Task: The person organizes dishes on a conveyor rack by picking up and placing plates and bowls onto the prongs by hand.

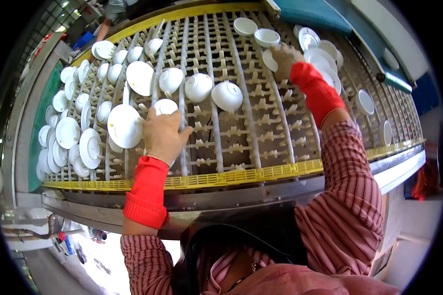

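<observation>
My left hand (165,135), in a tan glove with a red cuff, is over the pegged rack, its fingers at a white bowl (165,106); the thumb is spread to the right. A large white plate (125,126) stands just left of it. Farther right, my right hand (285,61), gloved the same way, has its fingers on a small white dish (269,60). White bowls (199,87) rest on the pegs between the two hands. Stacked white plates (321,60) lie right beside my right hand.
The pegged conveyor (236,142) has a yellow edge strip (241,176) along its near side. Many plates (67,132) stand at the left. Two dishes (364,102) stand at the right. A teal belt (312,14) runs at the back right. Part of another person (114,10) shows at the top left.
</observation>
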Demonstrator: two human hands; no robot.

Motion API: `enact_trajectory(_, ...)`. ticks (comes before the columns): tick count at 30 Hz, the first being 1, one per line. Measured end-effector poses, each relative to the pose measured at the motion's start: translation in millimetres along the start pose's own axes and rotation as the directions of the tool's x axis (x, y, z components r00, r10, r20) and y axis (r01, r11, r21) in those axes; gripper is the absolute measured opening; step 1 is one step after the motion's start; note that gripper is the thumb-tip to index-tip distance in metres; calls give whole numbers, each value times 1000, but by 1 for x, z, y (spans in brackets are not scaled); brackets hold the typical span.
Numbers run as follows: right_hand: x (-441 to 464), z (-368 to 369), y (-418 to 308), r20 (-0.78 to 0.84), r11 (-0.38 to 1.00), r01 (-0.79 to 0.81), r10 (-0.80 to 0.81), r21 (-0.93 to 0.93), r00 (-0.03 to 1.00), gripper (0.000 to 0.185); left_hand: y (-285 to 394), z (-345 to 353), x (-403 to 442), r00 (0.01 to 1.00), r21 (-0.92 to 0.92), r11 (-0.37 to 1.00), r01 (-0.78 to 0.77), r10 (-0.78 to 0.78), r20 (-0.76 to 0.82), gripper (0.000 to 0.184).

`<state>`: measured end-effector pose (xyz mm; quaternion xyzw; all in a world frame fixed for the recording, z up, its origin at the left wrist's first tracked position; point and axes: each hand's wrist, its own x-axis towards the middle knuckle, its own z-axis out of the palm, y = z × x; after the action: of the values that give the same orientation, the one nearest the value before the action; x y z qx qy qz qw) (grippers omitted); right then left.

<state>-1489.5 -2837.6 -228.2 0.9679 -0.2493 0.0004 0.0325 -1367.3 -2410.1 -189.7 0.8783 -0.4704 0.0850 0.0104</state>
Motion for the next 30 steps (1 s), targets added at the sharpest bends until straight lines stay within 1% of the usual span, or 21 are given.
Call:
enact_trajectory(2, 14, -21, -10, 12, 999, -27, 27, -33, 1000, 88, 2, 2, 0, 1000, 26, 999, 20, -20, -15, 40)
enact_trajectory(4, 36, 16, 8, -165, 1000, 22, -22, -1, 986, 82, 3, 2, -1, 1000, 37, 999, 20, -19, -17, 41)
enact_trajectory(6, 39, 16, 9, -138, 999, 6, 0, 47, 990, 82, 2, 0, 0, 999, -16, 999, 44, -43, 6, 41)
enact_trajectory(8, 34, 4, 3, -163, 995, -40, 55, 96, 985, 71, 1, 7, 0, 998, -40, 997, 63, -62, 33, 41)
enact_trajectory(9, 37, 1, 7, -163, 990, -66, 86, 123, 983, 66, 3, 11, -1, 998, -9, 998, 69, -69, -7, 41)
enact_trajectory(10, 41, 1, 15, -159, 984, -95, 119, 151, 980, 61, 6, 7, -1, 997, -11, 997, 77, -77, 6, 42)
enact_trajectory(11, 51, 17, 34, -338, 998, -33, 48, 50, 940, 52, 10, 2, 0, 996, -13, 996, 85, -85, 22, 43)
enact_trajectory(12, 53, 17, 49, -414, 975, -52, 140, 216, 900, 41, 13, 0, 0, 995, -16, 996, 91, -90, 43, 43)
enact_trajectory(14, 64, 21, 85, -583, 982, -21, 127, 185, 802, 31, 12, 12, 0, 998, -11, 998, 60, -60, -7, 46)
enact_trajectory(16, 55, -12, 98, -502, 987, 40, 45, 157, 864, 44, 13, 31, 1, 998, -1, 998, 63, -63, -10, 48)
enact_trajectory(17, 52, -19, 100, -534, 979, 82, 30, 185, 845, 44, 14, 34, 2, 997, -11, 997, 78, -78, -7, 45)
enact_trajectory(18, 42, -38, 89, -511, 963, 131, 9, 238, 860, 41, 16, 33, 3, 996, -19, 996, 90, -90, -7, 43)
enact_trajectory(20, 33, -64, 59, -424, 907, 120, 70, 405, 903, 46, 18, 27, 5, 996, -42, 995, 91, -91, 15, 40)
enact_trajectory(22, 37, -77, 29, -328, 789, 133, 91, 600, 940, 48, 19, 23, 4, 995, -58, 994, 92, -91, 29, 39)
enact_trajectory(23, 56, -69, 24, -427, 918, 290, -156, 269, 891, 38, 18, 22, 4, 995, -66, 993, 93, -91, 35, 39)
enact_trajectory(24, 75, -60, 19, -495, 913, 394, -392, -106, 776, 30, 17, 22, 3, 995, -74, 993, 94, -91, 42, 40)
enact_trajectory(26, 93, -68, -22, -352, 948, 297, -319, -117, 880, 32, 15, 20, 3, 992, -112, 986, 124, -119, 47, 39)
enact_trajectory(27, 101, -60, -36, -439, 942, 319, -331, -104, 835, 27, 15, 20, 3, 990, -132, 981, 141, -135, 50, 38)
enact_trajectory(28, 115, -47, -45, -521, 935, 343, -339, -93, 783, 22, 15, 21, 3, 991, -129, 983, 133, -135, -4, 38)
enact_trajectory(29, 127, -38, -49, -524, 885, 391, -214, 253, 824, 23, 14, 21, 2, 989, -126, 984, 127, -135, -56, 37)
enact_trajectory(30, 138, -29, -52, -479, 723, 394, -99, 568, 872, 25, 15, 23, 0, 985, -122, 985, 122, -135, -106, 37)
